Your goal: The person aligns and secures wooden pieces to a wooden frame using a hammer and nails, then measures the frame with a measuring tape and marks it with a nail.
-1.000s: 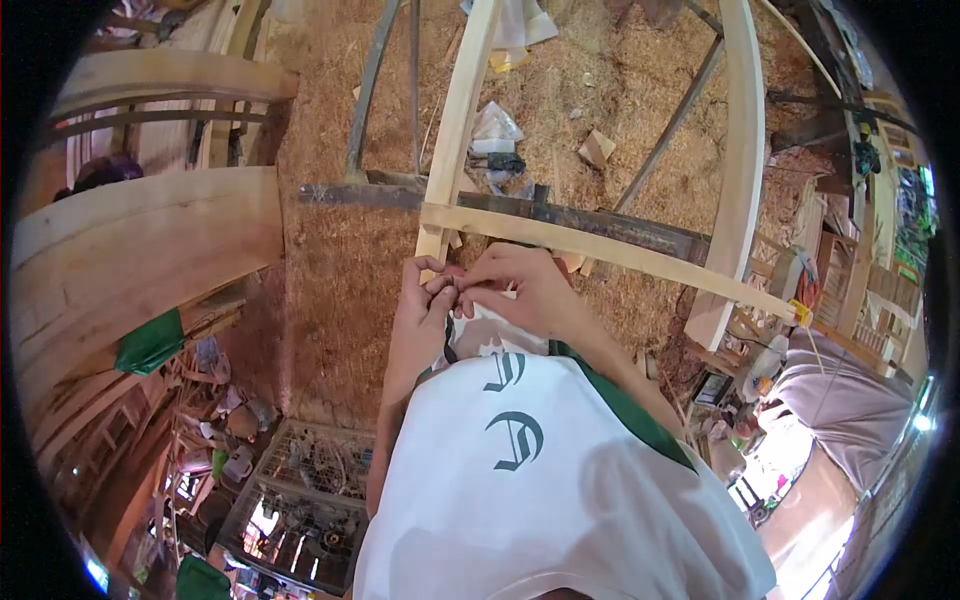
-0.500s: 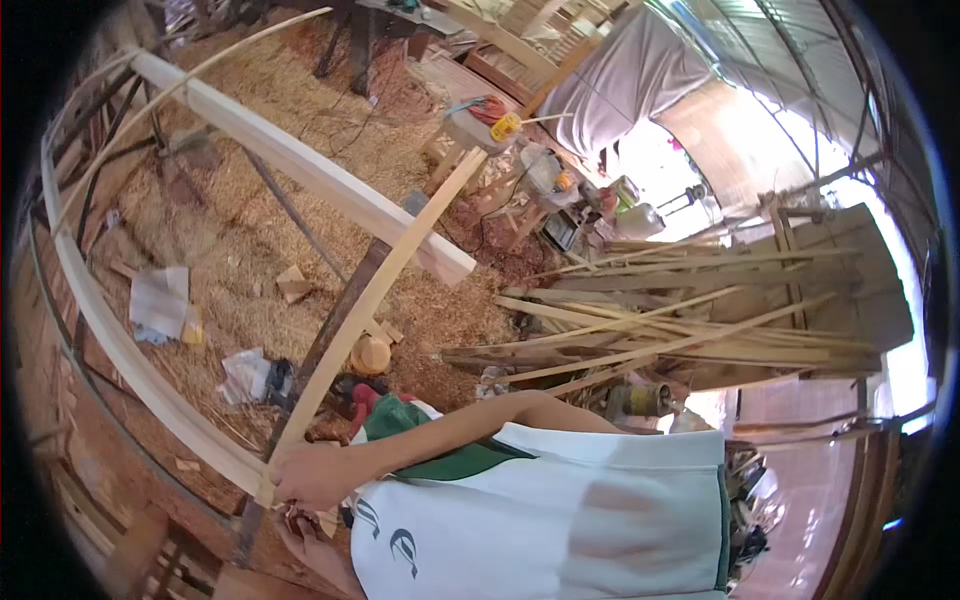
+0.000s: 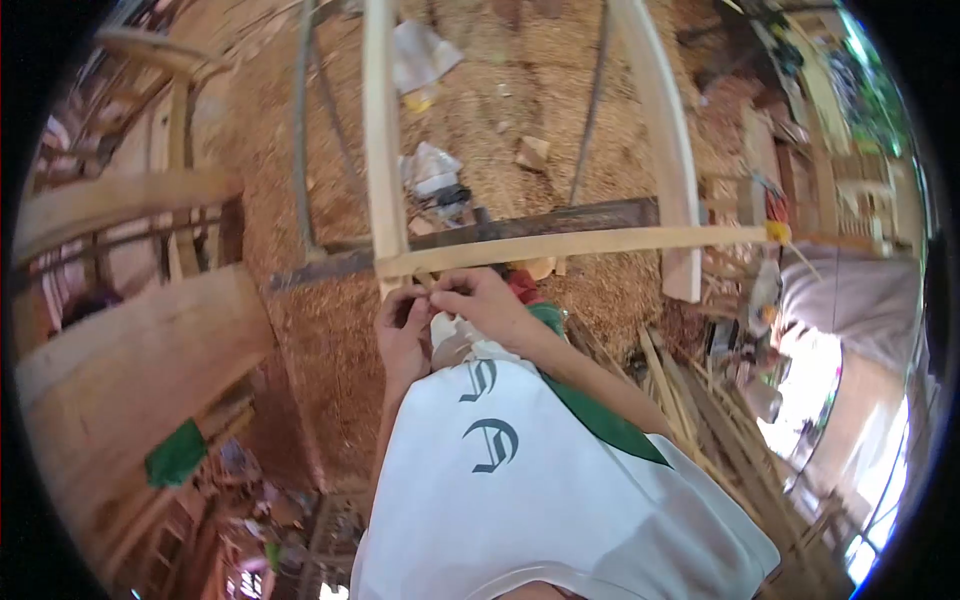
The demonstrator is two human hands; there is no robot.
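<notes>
My left hand (image 3: 402,328) and my right hand (image 3: 478,304) meet in front of my chest with fingertips bent together. Between them may be a small thing, too hidden to name. Just beyond my fingers, a thin pale wooden strip (image 3: 580,243) lies crosswise, its left end over the near end of a long wooden beam (image 3: 383,140). The strip reaches right across a second, thicker beam (image 3: 664,140). Both beams rest on a dark support bar (image 3: 560,217). Neither hand appears to hold the strip.
Wood shavings (image 3: 500,150) cover the ground, with a plastic bag (image 3: 433,168) and a wood offcut (image 3: 532,152) on it. Long loose strips (image 3: 700,410) lie at my right. A broad plank (image 3: 150,340) stands at left, near a green cloth (image 3: 176,455).
My view has turned, so the beams now point away from me. My right hand has come off the strip's end and joined my left hand just in front of it.
</notes>
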